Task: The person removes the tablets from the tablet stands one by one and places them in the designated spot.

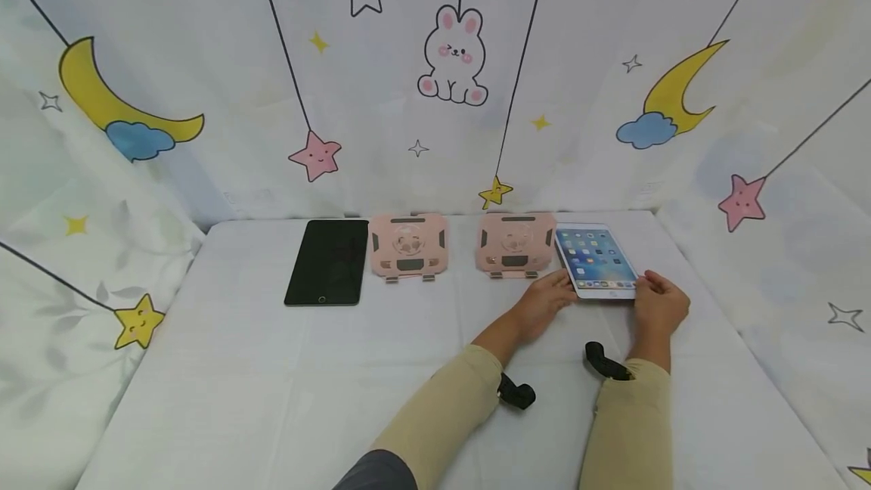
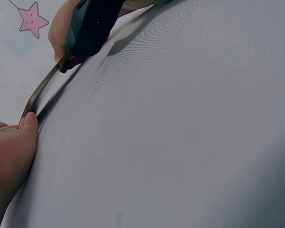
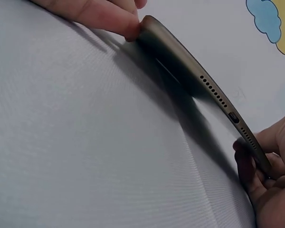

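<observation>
A white-framed tablet (image 1: 596,257) with its screen lit and rows of app icons lies at the right of the table. My left hand (image 1: 542,303) holds it at the near left corner, fingertips against the edge. At the near right corner my right hand (image 1: 661,307) pinches the frame between thumb and curled fingers. Seen from the right wrist, the tablet's near edge (image 3: 213,90), with speaker holes and a port, is raised off the cloth with a shadow beneath. In the left wrist view my left hand (image 2: 12,152) is palm up beside the edge.
Left of the lit tablet sits a pink tablet case (image 1: 515,244), then a second pink case (image 1: 409,246). Farther left lies a dark-screened tablet (image 1: 328,262). A white cloth covers the table (image 1: 272,384); a printed curtain (image 1: 381,97) stands behind it.
</observation>
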`<state>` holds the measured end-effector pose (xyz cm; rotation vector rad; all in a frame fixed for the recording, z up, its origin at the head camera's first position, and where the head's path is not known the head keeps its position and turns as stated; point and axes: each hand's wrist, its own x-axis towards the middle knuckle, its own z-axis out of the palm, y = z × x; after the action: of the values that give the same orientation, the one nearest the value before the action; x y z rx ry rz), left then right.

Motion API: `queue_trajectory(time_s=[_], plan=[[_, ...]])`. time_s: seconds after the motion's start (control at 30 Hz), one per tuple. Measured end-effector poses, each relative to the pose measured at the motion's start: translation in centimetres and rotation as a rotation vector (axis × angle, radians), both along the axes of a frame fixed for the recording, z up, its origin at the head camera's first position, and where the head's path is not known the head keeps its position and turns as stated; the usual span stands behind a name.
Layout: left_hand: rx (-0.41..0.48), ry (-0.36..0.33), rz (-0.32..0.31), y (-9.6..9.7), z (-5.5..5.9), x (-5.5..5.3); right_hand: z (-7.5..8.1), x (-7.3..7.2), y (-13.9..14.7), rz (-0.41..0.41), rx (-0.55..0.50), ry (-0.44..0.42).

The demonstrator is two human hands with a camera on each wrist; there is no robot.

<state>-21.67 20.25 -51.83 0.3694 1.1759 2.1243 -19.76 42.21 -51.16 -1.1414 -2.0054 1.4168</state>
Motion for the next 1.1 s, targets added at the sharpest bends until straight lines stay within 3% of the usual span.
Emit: queue_trajectory(time_s=[0.27,0.53,0.73,0.97,1.03,1.1], plan=[[-0.045,-0.006,0.007,-0.7,0.2,0.0,0.2,-0.3,-0.8,0.084,0.176,-0.154],[-0.070,-0.038,0.015,-1.0,0.4,0.1,-0.2,-0.5,-0.7,0.088,0.221,-0.171],[-0.081,-0.033,0.025,-1.0,0.2,0.1,-0.2,-0.5,-0.5,0.090,0.187,-0.183],[-0.003,-0.073,0.096,-0.9,-0.1,0.4,0.4,0.1,0.0,0.048,0.092,-0.116],[-0.013,-0.047,0.117,-1.0,0.1,0.6,0.7,0.4,0.1,0.020,0.070,-0.056],[-0.058,0.026,0.144,-1.3,0.4,0.6,1.1,0.6,0.0,-0.013,0.049,0.054]])
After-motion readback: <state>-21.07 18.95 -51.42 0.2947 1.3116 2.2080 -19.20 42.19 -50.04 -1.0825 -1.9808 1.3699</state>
